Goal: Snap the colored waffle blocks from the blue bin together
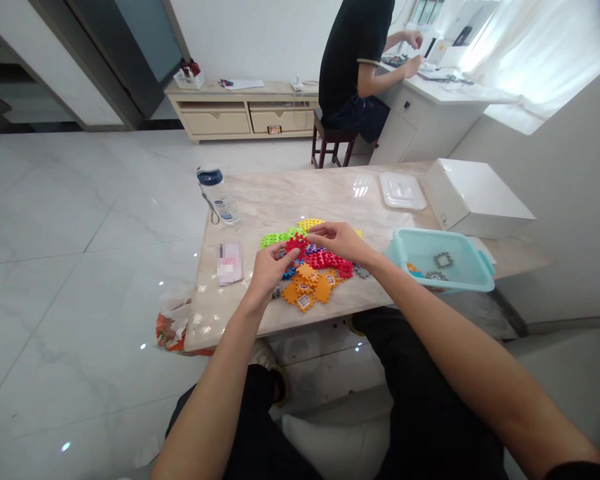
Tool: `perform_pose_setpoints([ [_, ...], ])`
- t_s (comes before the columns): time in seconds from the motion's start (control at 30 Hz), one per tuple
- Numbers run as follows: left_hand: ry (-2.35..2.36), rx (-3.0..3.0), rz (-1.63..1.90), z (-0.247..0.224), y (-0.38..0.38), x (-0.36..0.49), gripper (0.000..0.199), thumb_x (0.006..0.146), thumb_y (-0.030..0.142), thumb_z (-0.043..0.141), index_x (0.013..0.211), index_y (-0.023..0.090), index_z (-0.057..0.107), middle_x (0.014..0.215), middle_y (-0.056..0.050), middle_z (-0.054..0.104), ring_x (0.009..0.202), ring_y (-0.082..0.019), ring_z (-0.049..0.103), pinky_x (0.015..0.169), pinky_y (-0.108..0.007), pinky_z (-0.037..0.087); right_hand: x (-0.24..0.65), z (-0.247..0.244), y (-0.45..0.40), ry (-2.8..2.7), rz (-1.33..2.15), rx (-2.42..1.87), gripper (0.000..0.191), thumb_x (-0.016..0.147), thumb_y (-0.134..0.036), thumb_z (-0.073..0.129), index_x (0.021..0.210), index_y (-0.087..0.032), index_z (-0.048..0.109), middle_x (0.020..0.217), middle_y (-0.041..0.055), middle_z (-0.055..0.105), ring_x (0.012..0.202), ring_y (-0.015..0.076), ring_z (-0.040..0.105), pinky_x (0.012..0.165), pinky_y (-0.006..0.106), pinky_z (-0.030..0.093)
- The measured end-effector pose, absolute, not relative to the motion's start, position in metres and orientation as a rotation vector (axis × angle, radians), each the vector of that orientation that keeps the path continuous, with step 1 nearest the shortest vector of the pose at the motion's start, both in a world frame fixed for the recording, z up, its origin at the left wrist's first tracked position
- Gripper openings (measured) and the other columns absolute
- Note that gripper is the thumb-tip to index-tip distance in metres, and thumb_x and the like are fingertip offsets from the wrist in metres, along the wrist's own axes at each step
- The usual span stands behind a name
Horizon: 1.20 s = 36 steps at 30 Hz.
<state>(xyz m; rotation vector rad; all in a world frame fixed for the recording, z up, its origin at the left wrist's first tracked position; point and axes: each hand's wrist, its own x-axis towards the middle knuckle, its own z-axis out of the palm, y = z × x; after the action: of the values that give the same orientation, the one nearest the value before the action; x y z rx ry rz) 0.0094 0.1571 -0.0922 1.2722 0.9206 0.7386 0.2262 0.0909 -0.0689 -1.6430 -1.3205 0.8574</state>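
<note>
Between my hands is a red toothed piece [297, 247], pinched by the fingers of my left hand [273, 267]. The fingertips of my right hand [333, 239] are close to its right edge; whether they touch it is too small to tell. Below and around lies a pile of toothed pieces on the marble table [270, 200]: orange pieces [323, 289] at the front, a row of red pieces [330, 261] at the right, green pieces [275, 239] at the back left and yellow pieces [310, 223] at the back. Some blue and purple ones are partly hidden.
A turquoise bin [443, 288] holding a few pieces is at the right, near a white box [480, 197] and a clear lid [403, 191]. A bottle [223, 200] and a pink packet [229, 263] are at the left. A person [353, 60] sits beyond the table.
</note>
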Motion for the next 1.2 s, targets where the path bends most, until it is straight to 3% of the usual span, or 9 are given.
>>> perform_pose_setpoints([
  [0.17,0.891,1.295,0.73,-0.096,0.153,0.014,0.058,0.068,0.056,0.098,0.108,0.017,0.082,0.091,-0.009,0.083,0.072,-0.021,0.075,0.062,-0.027,0.053,0.214,-0.064,0.093,-1.344,0.925,-1.64,0.025,0.089,-0.036,0.087,0.102,-0.015,0.086,0.093,0.0093,0.084,0.082,0.0187,0.076,0.071,0.027,0.06],
  [0.33,0.869,1.255,0.722,-0.098,0.16,0.012,0.068,0.067,0.059,0.098,0.117,0.016,0.082,0.081,-0.008,0.082,0.077,-0.022,0.077,0.064,-0.025,0.053,0.224,-0.073,0.096,-1.309,0.942,-1.656,0.025,0.089,-0.035,0.087,0.104,-0.015,0.086,0.095,0.0091,0.084,0.083,0.0185,0.076,0.073,0.027,0.06],
  [0.47,0.873,1.261,0.74,-0.098,0.162,0.012,0.062,0.067,0.057,0.099,0.112,0.017,0.083,0.081,-0.007,0.081,0.075,-0.019,0.075,0.063,-0.024,0.051,0.227,-0.074,0.094,-1.286,0.932,-1.65,0.025,0.088,-0.034,0.089,0.103,-0.014,0.085,0.095,0.0097,0.084,0.084,0.0194,0.077,0.074,0.028,0.061],
  [0.8,1.006,1.213,0.816,-0.101,0.163,0.005,0.061,0.062,0.055,0.099,0.104,0.015,0.081,0.082,-0.008,0.081,0.071,-0.017,0.072,0.061,-0.024,0.047,0.269,-0.075,0.085,-0.939,0.876,-1.776,0.009,0.096,-0.017,0.079,0.102,-0.011,0.08,0.085,0.0084,0.081,0.069,0.013,0.072,0.059,0.021,0.054],
  [1.03,1.012,1.196,0.827,-0.099,0.165,0.004,0.058,0.063,0.052,0.098,0.104,0.015,0.081,0.08,-0.008,0.08,0.075,-0.019,0.074,0.062,-0.024,0.047,0.284,-0.102,0.072,-0.83,1.065,-2.0,0.011,0.085,-0.011,0.088,0.092,-0.011,0.079,0.083,0.0096,0.082,0.072,0.0181,0.077,0.071,0.026,0.065],
  [1.2,1.023,1.219,0.817,-0.102,0.164,0.007,0.054,0.066,0.05,0.096,0.105,0.015,0.081,0.083,-0.008,0.081,0.072,-0.018,0.072,0.062,-0.024,0.047,0.282,-0.112,0.071,-1.084,1.02,-2.226,0.008,0.087,-0.015,0.084,0.081,-0.012,0.081,0.081,0.0103,0.081,0.076,0.0223,0.079,0.077,0.029,0.064],
])
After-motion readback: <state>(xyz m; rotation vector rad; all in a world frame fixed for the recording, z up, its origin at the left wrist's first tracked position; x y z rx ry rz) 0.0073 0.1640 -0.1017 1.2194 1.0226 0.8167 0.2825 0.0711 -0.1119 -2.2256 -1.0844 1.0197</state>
